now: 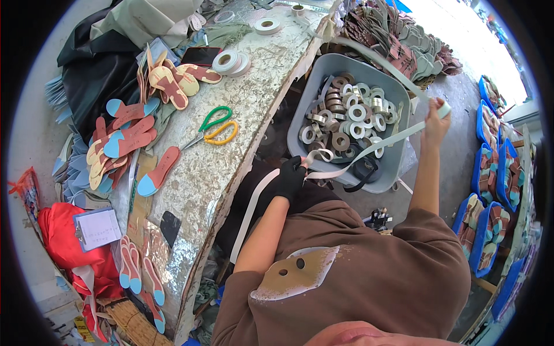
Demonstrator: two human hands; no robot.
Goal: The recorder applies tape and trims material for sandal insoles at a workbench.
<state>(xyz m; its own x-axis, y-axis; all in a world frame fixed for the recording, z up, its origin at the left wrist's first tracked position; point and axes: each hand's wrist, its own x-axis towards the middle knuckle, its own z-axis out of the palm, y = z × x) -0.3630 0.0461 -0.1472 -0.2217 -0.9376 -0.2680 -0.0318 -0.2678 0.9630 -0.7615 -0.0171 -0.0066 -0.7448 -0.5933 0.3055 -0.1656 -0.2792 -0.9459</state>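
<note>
A long pale strip of tape (386,142) stretches between my two hands, above a grey plastic tub (305,78) filled with tape rolls. My left hand (288,180), in a black fingerless glove, is closed around the strip near the tub's lower edge. A loop of it curls beside those fingers, and a length hangs down past my left forearm. My right hand (436,124), bare and raised beyond the tub's right side, pinches the strip. From there another stretch runs up and left toward the worktable's far end. Inside the tub lie white and brown tape rolls (357,112).
On the worn worktable (190,216) lie scissors (218,126) with green and yellow handles, several insoles (158,172), tape rolls (227,61) and a phone (200,56). A clipboard (98,229) rests on red cloth. Blue bins (476,245) line the right; stacked cut pieces (398,40) stand behind the tub.
</note>
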